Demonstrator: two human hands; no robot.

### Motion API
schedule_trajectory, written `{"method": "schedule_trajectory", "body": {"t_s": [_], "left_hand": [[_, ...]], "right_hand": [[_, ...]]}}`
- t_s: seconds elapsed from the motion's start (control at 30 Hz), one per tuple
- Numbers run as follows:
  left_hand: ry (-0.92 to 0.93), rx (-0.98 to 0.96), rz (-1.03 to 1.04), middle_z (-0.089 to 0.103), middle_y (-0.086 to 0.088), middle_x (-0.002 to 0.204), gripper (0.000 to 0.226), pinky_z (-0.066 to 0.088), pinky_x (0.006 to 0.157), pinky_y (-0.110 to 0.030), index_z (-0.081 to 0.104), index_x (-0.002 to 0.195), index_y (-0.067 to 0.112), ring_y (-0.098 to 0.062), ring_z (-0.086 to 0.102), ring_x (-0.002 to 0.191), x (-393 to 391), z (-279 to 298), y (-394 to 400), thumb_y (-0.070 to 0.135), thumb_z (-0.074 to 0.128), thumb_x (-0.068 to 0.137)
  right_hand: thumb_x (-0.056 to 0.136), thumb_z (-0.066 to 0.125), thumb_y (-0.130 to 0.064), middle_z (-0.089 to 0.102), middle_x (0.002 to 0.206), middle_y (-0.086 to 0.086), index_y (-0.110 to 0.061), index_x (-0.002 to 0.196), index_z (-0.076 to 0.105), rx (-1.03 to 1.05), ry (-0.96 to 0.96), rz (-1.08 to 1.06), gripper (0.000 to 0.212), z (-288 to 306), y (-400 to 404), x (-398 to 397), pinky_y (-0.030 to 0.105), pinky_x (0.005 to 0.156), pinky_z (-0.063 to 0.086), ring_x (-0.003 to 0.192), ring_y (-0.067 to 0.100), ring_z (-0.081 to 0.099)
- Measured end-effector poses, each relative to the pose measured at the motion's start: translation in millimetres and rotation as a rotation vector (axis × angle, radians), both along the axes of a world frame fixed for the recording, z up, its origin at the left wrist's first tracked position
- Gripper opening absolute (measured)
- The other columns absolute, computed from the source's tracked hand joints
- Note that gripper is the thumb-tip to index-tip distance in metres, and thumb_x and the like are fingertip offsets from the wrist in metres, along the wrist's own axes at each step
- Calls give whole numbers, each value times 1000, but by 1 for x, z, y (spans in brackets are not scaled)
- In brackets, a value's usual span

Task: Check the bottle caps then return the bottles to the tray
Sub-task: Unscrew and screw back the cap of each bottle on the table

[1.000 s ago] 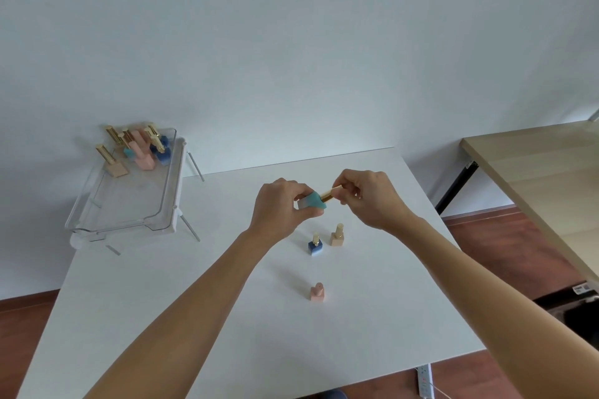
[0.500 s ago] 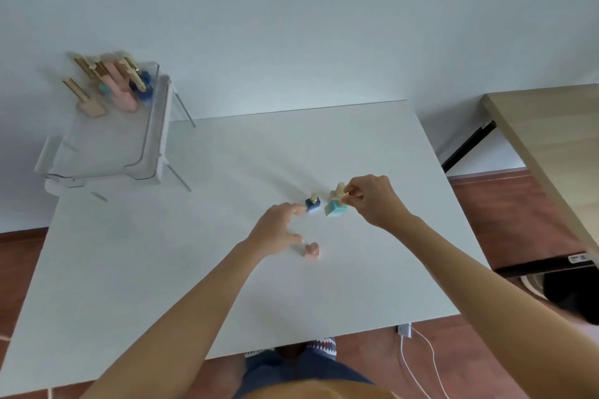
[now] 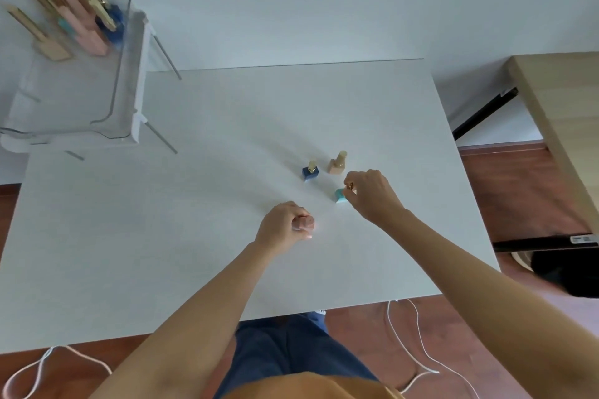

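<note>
Plain white table (image 3: 162, 236) against a pale wall, wood floor below, a second wooden desk (image 3: 564, 113) off right. Left hand (image 3: 285, 228) has its grip closed around the pink bottle (image 3: 306, 223) (mostly hidden); right hand (image 3: 369, 194) pinches the teal bottle (image 3: 340, 196) by its cap, probably resting on the table. Tray (image 3: 129, 74) sits far left.

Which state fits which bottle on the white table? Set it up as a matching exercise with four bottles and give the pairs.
Bottles:
1. dark blue bottle
2. beige bottle
3. teal bottle
4. pink bottle

States:
A. cap pinched by the right hand
B. gripped in the left hand
C. stands free, left one of the far pair
D. stands free, right one of the far pair

Pairs: 1-C, 2-D, 3-A, 4-B
</note>
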State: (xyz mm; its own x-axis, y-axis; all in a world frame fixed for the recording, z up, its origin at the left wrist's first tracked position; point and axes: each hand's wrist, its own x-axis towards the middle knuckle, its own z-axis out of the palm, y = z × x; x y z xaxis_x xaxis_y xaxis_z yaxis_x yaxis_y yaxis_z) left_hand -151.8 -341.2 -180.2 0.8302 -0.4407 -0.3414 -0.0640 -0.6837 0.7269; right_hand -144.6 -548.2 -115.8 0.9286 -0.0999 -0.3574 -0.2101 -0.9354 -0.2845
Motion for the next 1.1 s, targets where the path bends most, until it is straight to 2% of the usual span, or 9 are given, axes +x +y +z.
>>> {"method": "schedule_trajectory", "body": {"t_s": [0.13,0.27,0.43,0.57,0.67,0.77,0.93,1.0,1.1], "left_hand": [[-17,8,59,66,-1,85,15,53,76,-34,70,74,19,-20,63,84,-3,-4,1,19,83,67],[-83,123,78,66,9,88,17,42,70,-27,70,82,21,-19,57,90,-2,7,5,31,80,72],[-243,231,21,72,3,85,23,46,73,-32,71,89,22,-20,60,88,14,52,14,40,73,76],[-346,296,-56,71,1,80,29,48,75,-35,69,83,16,-21,60,83,30,103,18,45,68,79],[-420,314,-86,68,-2,74,29,48,72,-38,67,74,16,-24,60,78,38,138,19,45,64,79],[-458,240,-66,69,1,76,23,48,73,-36,70,78,21,-22,60,79,44,164,22,44,69,77],[-510,41,-15,64,5,74,19,44,71,-31,61,70,36,-17,56,77,50,193,28,48,75,75],[-566,31,-14,63,6,73,17,44,70,-31,69,78,32,-16,55,76,52,200,26,48,75,75],[-610,22,-13,63,7,72,17,45,70,-31,72,82,31,-16,54,77,53,209,24,46,75,76]], "right_hand": [[93,51,-19,67,99,17,-6,107,64,-3,4,-11,23,-2,1,1,41,79,51,97,33,56],[91,60,-31,68,109,3,-18,131,51,-58,-129,95,43,5,4,-7,35,90,40,112,29,49],[89,65,-23,59,129,-7,-29,130,54,306,-290,329,42,40,25,-22,29,91,36,105,16,45],[89,67,-16,69,114,-8,-22,115,66,388,-448,415,27,77,34,-21,24,85,36,90,5,45],[91,65,-12,74,96,-7,-18,105,70,382,-491,416,16,101,35,-15,28,80,45,87,18,56],[89,66,-8,74,90,-7,-18,103,72,395,-538,348,18,119,32,-9,19,75,43,88,17,56],[91,65,-23,65,75,-33,-22,95,71,424,-607,230,7,142,26,3,3,72,38,82,-5,54],[92,61,-30,64,65,-33,-22,80,66,402,-627,180,15,147,27,8,2,67,37,76,-2,54],[95,53,-39,55,56,-46,-1,66,59,408,-649,123,48,154,34,12,10,55,39,59,19,51]]}}
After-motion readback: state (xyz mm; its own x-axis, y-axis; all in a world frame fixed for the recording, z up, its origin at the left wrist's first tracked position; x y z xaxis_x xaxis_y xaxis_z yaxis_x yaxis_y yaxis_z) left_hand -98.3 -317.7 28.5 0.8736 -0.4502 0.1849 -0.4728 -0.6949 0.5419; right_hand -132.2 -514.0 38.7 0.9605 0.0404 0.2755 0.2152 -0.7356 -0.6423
